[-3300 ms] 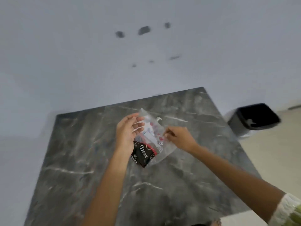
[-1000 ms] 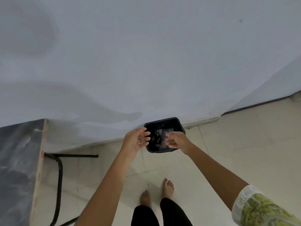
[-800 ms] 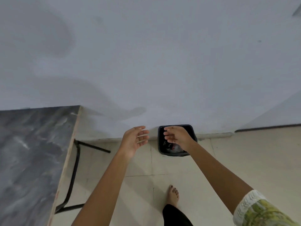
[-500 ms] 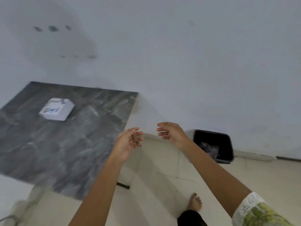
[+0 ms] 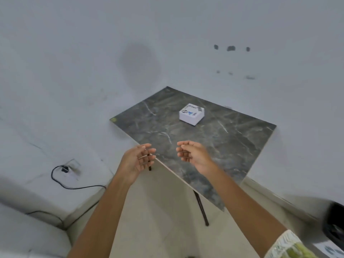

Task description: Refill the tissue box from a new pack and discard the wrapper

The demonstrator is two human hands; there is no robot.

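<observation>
A white tissue box (image 5: pixel 191 114) with blue print stands on the dark marble table (image 5: pixel 232 146), toward its far side. My left hand (image 5: pixel 136 161) hovers over the table's near-left edge, fingers loosely curled and apart, holding nothing. My right hand (image 5: pixel 193 154) floats above the table's near part, also empty with fingers apart. Both hands are well short of the box. The black bin (image 5: pixel 335 226) shows at the right edge on the floor; the wrapper inside it is not clearly visible.
White walls surround the table. A wall socket (image 5: pixel 71 167) with a black cable (image 5: pixel 74 187) sits low on the left. Black table legs (image 5: pixel 202 209) stand on the pale tiled floor. A white ledge fills the bottom left.
The wrapper left my hands into the black bin. I then turned left from the bin back to the table, and both hands now hang empty over its near edge.
</observation>
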